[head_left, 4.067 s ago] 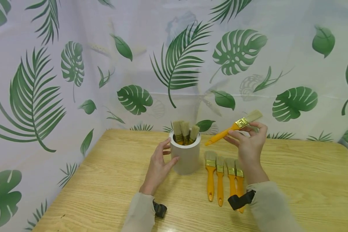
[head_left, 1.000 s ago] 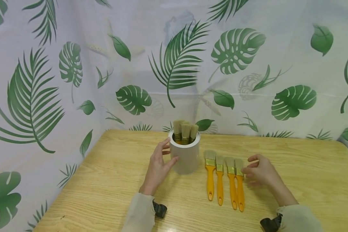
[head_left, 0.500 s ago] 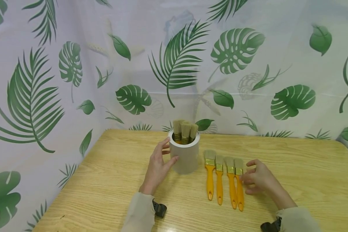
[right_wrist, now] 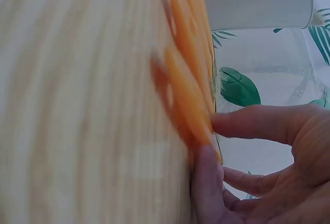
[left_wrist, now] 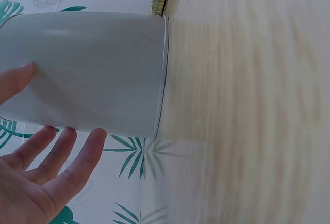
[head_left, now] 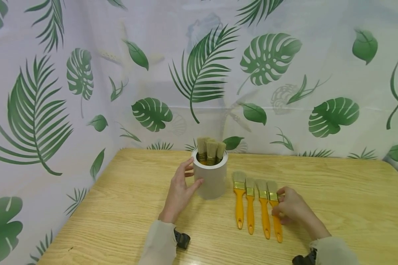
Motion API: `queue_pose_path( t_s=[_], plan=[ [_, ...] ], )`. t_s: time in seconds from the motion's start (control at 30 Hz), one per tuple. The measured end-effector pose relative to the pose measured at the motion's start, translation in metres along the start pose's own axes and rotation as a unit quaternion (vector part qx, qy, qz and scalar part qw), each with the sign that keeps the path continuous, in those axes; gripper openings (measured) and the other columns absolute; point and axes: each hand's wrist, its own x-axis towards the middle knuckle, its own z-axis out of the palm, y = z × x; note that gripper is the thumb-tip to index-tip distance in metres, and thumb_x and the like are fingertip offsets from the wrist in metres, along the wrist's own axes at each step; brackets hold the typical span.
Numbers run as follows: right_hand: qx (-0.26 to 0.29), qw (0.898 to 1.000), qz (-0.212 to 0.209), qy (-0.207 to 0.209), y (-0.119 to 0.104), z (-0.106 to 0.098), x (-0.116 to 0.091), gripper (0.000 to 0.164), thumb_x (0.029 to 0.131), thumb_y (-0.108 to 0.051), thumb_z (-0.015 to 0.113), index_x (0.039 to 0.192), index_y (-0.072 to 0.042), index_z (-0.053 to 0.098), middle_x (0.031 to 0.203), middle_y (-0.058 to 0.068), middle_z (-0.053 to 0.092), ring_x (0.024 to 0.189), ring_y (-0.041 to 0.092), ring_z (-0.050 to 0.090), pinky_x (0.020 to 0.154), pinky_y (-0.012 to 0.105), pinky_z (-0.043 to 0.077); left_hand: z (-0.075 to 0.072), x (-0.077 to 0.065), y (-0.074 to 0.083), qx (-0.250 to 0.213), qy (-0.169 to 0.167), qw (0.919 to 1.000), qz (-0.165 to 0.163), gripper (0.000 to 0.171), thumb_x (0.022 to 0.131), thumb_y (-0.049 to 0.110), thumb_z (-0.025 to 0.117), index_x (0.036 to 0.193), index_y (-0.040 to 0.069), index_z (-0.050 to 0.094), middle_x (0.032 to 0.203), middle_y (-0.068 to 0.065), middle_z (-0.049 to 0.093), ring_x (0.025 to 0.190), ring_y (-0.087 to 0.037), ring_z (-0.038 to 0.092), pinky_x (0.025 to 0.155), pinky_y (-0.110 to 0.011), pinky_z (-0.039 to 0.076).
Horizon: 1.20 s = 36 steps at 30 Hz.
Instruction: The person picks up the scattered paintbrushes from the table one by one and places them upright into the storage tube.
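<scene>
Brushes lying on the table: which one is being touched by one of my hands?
The rightmost brush in the row of four. The right hand pinches its handle; the other three brushes lie to its left, untouched.

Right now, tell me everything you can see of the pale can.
The can is a plain, smooth, grey-white cylinder with a white rim round its open top; its material is unclear. It stands upright on the wooden table, left of the four loose brushes in the head view. Several brushes stand inside, bristles up. The left hand holds its side, thumb and fingers touching it.
</scene>
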Motion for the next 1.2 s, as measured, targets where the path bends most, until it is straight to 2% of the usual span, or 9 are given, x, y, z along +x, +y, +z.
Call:
queue_pose_path(
  t_s=[0.07,0.17,0.27,0.47,0.57,0.83,1.2],
  plan=[
    [-0.014,1.0,-0.008,0.009,0.001,0.0,0.0,0.076,0.076,0.008,0.074,0.137,0.019,0.03,0.125,0.046,0.046,0.086,0.031,0.063,0.057,0.039,0.061,0.0,0.0,0.0,0.0,0.0,1.0,-0.001,0.064,0.091,0.0,0.075,0.145,0.002,0.042,0.129,-0.024,0.055,0.112,-0.042,0.062,0.095,-0.054,0.054],
    [-0.022,0.999,-0.018,0.02,0.002,-0.002,0.0,0.078,0.075,0.008,0.073,0.139,0.017,0.03,0.11,0.035,0.053,0.078,0.029,0.06,0.056,0.038,0.058,0.0,-0.001,0.001,0.001,0.0,1.0,-0.004,0.064,0.091,0.0,0.075,0.145,0.002,0.042,0.13,-0.024,0.055,0.112,-0.042,0.062,0.095,-0.054,0.054],
    [-0.009,0.999,-0.02,0.024,0.003,-0.006,0.0,0.077,0.077,0.009,0.072,0.141,0.015,0.031,0.101,0.024,0.054,0.068,0.023,0.057,0.054,0.036,0.056,-0.001,-0.001,0.002,-0.003,-0.004,0.9999,-0.012,0.065,0.091,0.0,0.075,0.146,0.003,0.041,0.131,-0.024,0.055,0.113,-0.041,0.062,0.095,-0.054,0.054],
    [0.048,0.998,-0.02,0.021,0.005,-0.011,-0.001,0.072,0.083,0.013,0.07,0.143,0.015,0.03,0.096,0.019,0.053,0.065,0.022,0.058,0.052,0.034,0.057,-0.001,-0.001,0.003,-0.005,-0.008,0.9997,-0.024,0.065,0.091,0.001,0.075,0.147,0.004,0.041,0.133,-0.023,0.054,0.114,-0.041,0.061,0.094,-0.054,0.055],
    [0.073,0.997,-0.02,0.024,0.005,-0.012,-0.001,0.072,0.084,0.014,0.068,0.144,0.015,0.027,0.097,0.019,0.051,0.065,0.022,0.058,0.052,0.034,0.058,-0.001,-0.001,0.002,-0.003,-0.006,0.9998,-0.019,0.066,0.091,0.001,0.075,0.147,0.004,0.041,0.132,-0.023,0.054,0.112,-0.041,0.062,0.094,-0.055,0.055],
    [0.084,0.995,-0.019,0.042,0.004,-0.015,0.002,0.071,0.086,0.014,0.066,0.144,0.014,0.026,0.106,0.026,0.052,0.068,0.021,0.061,0.054,0.035,0.06,-0.001,-0.001,0.001,0.002,-0.004,0.9999,-0.013,0.065,0.09,0.001,0.076,0.146,0.003,0.041,0.132,-0.024,0.055,0.111,-0.041,0.063,0.094,-0.055,0.055],
    [0.146,0.987,-0.047,0.051,-0.004,-0.021,0.002,0.07,0.089,0.016,0.064,0.144,0.012,0.021,0.109,0.026,0.048,0.072,0.02,0.066,0.058,0.038,0.063,0.0,-0.001,0.002,0.0,0.0,0.9999,-0.012,0.066,0.09,0.001,0.076,0.146,0.004,0.042,0.132,-0.023,0.055,0.112,-0.041,0.062,0.093,-0.054,0.055]
  ],
)
